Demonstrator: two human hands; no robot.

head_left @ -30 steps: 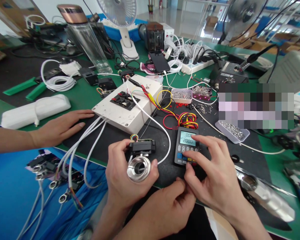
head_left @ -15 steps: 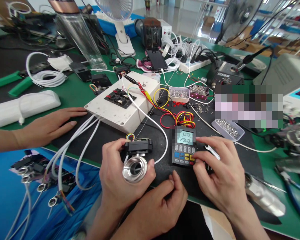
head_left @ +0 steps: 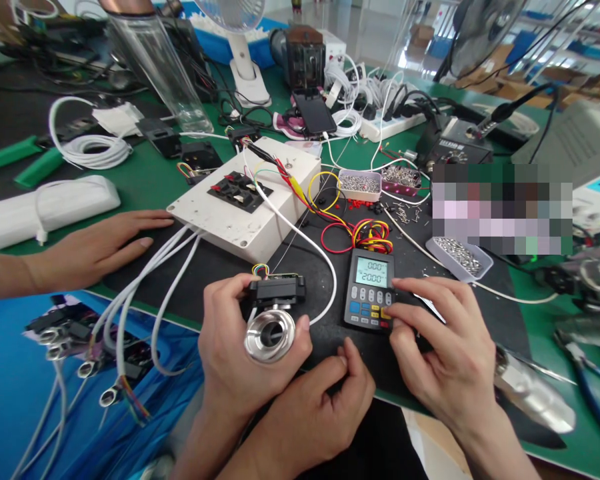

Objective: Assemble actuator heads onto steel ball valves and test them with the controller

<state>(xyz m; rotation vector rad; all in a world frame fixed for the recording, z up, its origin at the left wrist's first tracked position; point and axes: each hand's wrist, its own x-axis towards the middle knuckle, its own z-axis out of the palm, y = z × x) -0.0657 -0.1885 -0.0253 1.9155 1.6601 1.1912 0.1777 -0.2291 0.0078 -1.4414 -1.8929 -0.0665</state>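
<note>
My left hand [head_left: 250, 347] is wrapped round a small motorized valve [head_left: 271, 335], a shiny metal ring body with a black actuator [head_left: 279, 291] on top. Thin coloured wires and a white cable run from it. Over the right edge of a handheld meter [head_left: 366, 293] reaches my right hand [head_left: 445, 347], its fingers apart and a fingertip at the yellow keys. The meter lies on the black mat, its display reading 0.00 and 20.00. Another person's right hand [head_left: 325, 407] rests loosely curled below the valve; that person's left hand [head_left: 105, 247] lies flat by the white box.
A white box [head_left: 260, 227] with black terminal clips stands behind the valve. Red and yellow leads [head_left: 373, 233] coil above the meter. A tray of screws [head_left: 460, 259] sits at right, near pliers [head_left: 585, 373]. More valves [head_left: 85, 367] lie on blue plastic at lower left.
</note>
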